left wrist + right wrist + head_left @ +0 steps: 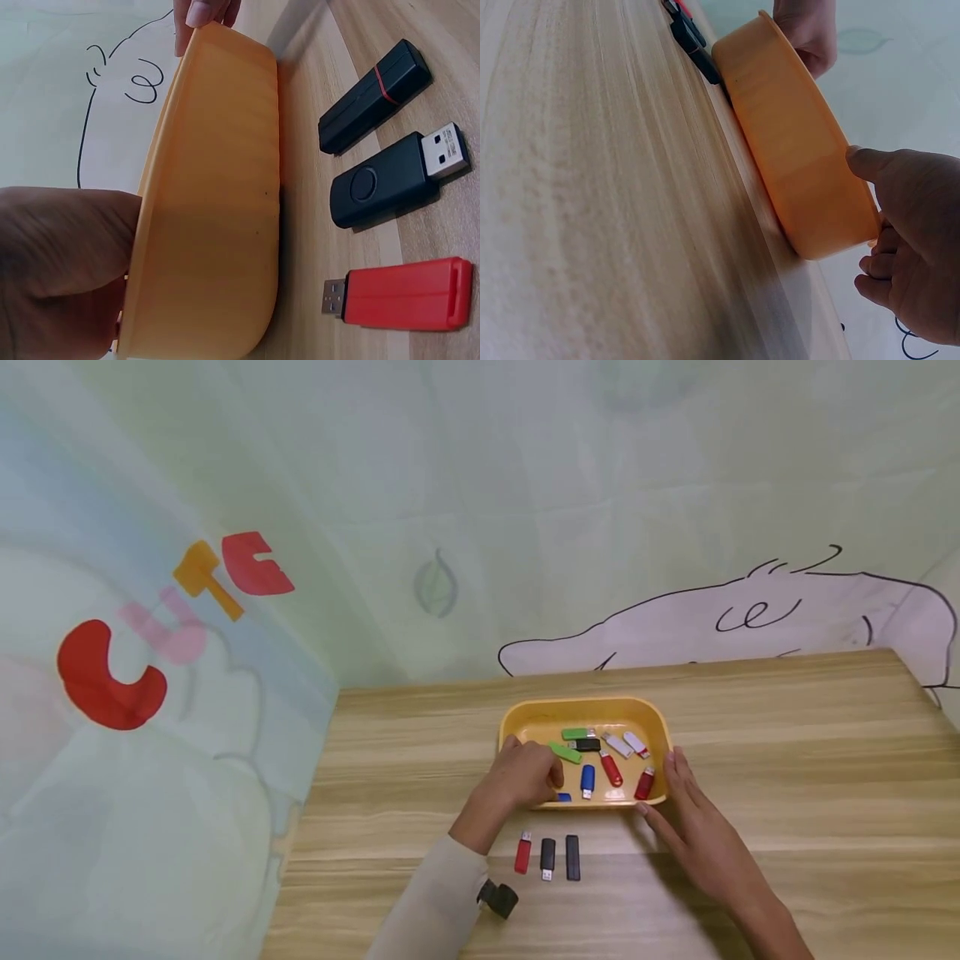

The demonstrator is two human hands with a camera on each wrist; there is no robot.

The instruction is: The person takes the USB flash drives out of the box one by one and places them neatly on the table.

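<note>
A yellow plastic tray (pixel 525 714) holds several USB flash drives, among them a green one (pixel 565 752), a blue one (pixel 587 778) and a red one (pixel 611 769). My left hand (pixel 522 774) reaches over the front rim into the tray's left end, fingers bent down. Its fingertips are hidden, so I cannot tell whether they hold a drive. Close by them lies another blue drive (pixel 563 797), partly covered. At the right front corner, my right hand (pixel 701 839) grips the tray, thumb on the front rim and fingers along the right side.
In front of the tray, a red flash drive (pixel 522 853), a black one with a bare plug (pixel 547 858) and a capped black one (pixel 573 857) lie in a row on the wooden table (pixel 787 760). Printed cloth walls (pixel 450 468) stand behind and left.
</note>
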